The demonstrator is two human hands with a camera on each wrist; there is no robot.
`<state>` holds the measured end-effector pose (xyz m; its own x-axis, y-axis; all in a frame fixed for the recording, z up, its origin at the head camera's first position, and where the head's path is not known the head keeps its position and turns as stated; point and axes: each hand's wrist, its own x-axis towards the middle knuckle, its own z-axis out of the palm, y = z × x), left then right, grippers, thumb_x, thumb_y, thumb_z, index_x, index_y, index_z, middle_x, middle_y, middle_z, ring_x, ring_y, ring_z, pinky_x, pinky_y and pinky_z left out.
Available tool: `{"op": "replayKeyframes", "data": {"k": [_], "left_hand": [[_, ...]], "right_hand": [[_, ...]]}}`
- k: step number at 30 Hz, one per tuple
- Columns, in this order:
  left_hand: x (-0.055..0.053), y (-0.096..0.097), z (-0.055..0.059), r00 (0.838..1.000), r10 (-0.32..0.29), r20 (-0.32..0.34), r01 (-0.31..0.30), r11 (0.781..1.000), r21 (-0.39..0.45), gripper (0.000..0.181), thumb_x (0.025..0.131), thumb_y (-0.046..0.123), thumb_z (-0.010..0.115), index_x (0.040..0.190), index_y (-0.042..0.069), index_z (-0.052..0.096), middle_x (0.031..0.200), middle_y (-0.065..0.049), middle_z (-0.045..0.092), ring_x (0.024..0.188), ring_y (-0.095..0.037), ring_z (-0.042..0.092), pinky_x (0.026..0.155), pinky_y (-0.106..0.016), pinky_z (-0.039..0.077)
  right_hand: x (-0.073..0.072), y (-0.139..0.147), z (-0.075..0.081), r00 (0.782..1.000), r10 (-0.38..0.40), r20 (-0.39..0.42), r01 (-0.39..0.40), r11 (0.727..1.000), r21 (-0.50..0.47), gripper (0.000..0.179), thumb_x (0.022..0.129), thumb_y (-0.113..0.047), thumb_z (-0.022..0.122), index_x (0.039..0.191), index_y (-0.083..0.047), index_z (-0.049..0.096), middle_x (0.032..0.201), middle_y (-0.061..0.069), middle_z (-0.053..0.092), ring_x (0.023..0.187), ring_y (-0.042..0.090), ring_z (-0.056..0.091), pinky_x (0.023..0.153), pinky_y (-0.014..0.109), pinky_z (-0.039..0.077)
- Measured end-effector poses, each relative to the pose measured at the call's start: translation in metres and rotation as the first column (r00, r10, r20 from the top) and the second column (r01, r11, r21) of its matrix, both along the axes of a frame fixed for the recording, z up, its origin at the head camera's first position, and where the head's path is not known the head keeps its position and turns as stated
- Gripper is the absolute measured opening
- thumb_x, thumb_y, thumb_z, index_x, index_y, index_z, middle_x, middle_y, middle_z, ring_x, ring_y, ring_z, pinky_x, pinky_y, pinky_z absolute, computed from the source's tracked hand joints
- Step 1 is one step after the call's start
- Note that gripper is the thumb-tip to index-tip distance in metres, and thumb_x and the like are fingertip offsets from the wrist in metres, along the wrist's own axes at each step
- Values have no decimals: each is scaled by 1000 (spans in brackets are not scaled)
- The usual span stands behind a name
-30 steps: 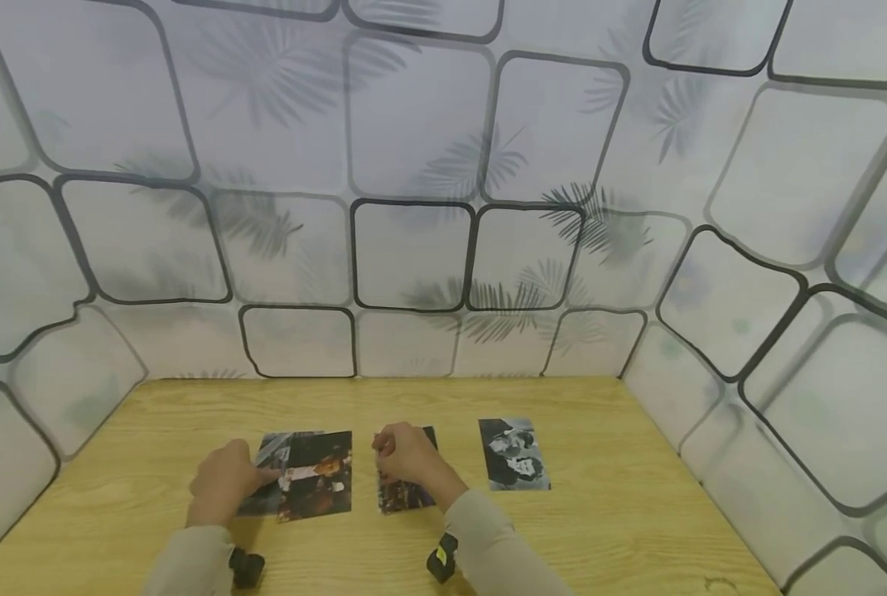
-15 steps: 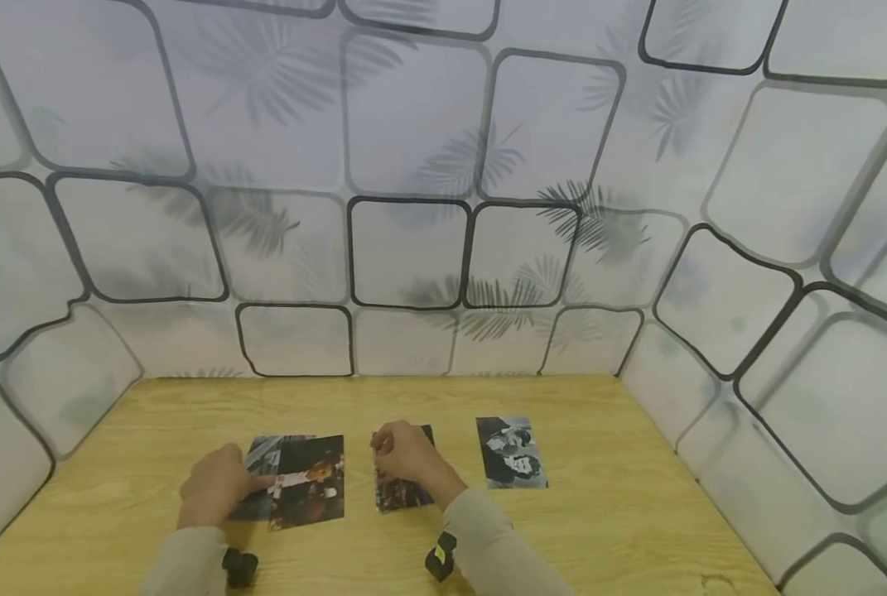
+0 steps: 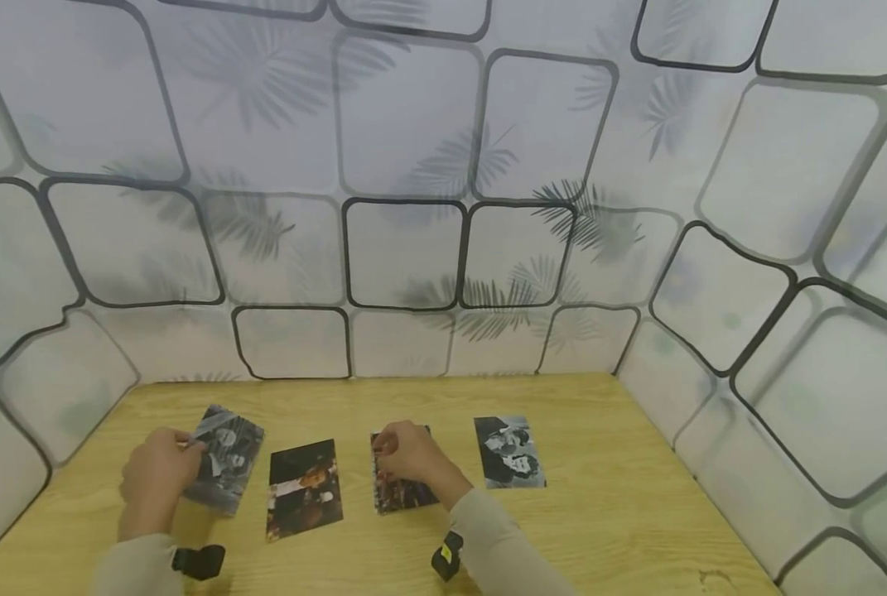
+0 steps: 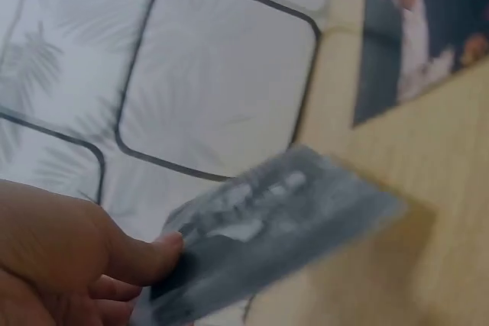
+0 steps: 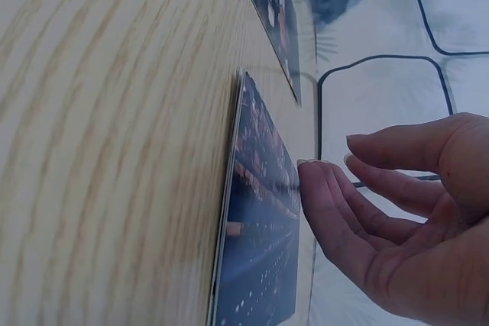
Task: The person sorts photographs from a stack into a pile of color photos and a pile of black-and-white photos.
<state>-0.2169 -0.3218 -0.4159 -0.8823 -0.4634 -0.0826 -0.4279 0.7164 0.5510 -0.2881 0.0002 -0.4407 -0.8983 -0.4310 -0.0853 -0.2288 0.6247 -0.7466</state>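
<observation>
Pinching a grey photo point(image 3: 230, 459) in the head view, the left hand point(image 3: 158, 473) has freed it from a colour photo point(image 3: 305, 490). Left wrist view: the grey photo tilts above the bench point(image 4: 451, 166). Right wrist view: the right hand point(image 5: 416, 234), loosely curled, holds nothing beside a dark photo point(image 5: 263, 242)

The left hand point(image 3: 158, 476) has shifted leftward and now pinches the grey photo point(image 3: 230, 463), which no longer lies partly beneath the dark colour photo point(image 3: 305, 488). Though blurred in the wrist view, it appears raised and tilted above the desk point(image 3: 607, 530).
</observation>
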Motion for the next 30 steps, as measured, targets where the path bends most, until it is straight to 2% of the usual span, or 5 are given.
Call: {"op": "replayKeyframes", "data": {"k": [4, 8, 16, 24, 30], "left_hand": [[0, 10, 14, 991, 10, -132, -7, 1000, 23, 47, 95, 29, 53, 126, -7, 51, 123, -31, 56, 99, -46, 59, 66, -47, 47], [-1, 32, 20, 975, -56, -216, 68, 997, 46, 46, 94, 28, 57, 125, -6, 53, 118, -32, 59, 95, -44, 61, 68, -47, 49], [-9, 79, 17, 942, -226, -247, 262, 958, 121, 44, 92, 22, 61, 125, -6, 55, 107, -31, 63, 81, -32, 64, 60, -37, 52], [-16, 126, 5, 930, -264, -255, 326, 913, 243, 42, 91, 18, 63, 123, -6, 50, 102, -26, 60, 69, -21, 60, 52, -34, 52], [-18, 152, 2, 923, -301, -238, 358, 898, 255, 39, 90, 18, 64, 120, -1, 48, 100, -20, 59, 75, -21, 57, 56, -29, 46]], "right_hand": [[0, 5, 2, 1000, 10, -9, -10, 1000, -16, 22, 86, -7, 66, 108, -5, 65, 91, 6, 66, 66, 16, 65, 58, 29, 56], [0, 10, 4, 999, 35, 8, -34, 996, -80, 23, 87, -5, 62, 110, -2, 64, 92, 9, 65, 65, 21, 66, 57, 31, 57], [5, 21, 5, 995, 101, -13, -102, 981, -168, 24, 93, -13, 57, 114, -2, 62, 95, 13, 68, 71, 27, 69, 59, 34, 58], [12, 34, 8, 996, 93, -1, -89, 948, -306, 42, 97, -22, 54, 137, -10, 45, 110, 19, 65, 77, 27, 70, 67, 37, 60], [14, 47, 9, 996, 71, -47, -82, 940, -332, 42, 96, -17, 54, 137, -10, 46, 108, 14, 64, 78, 23, 68, 69, 40, 60]]}}
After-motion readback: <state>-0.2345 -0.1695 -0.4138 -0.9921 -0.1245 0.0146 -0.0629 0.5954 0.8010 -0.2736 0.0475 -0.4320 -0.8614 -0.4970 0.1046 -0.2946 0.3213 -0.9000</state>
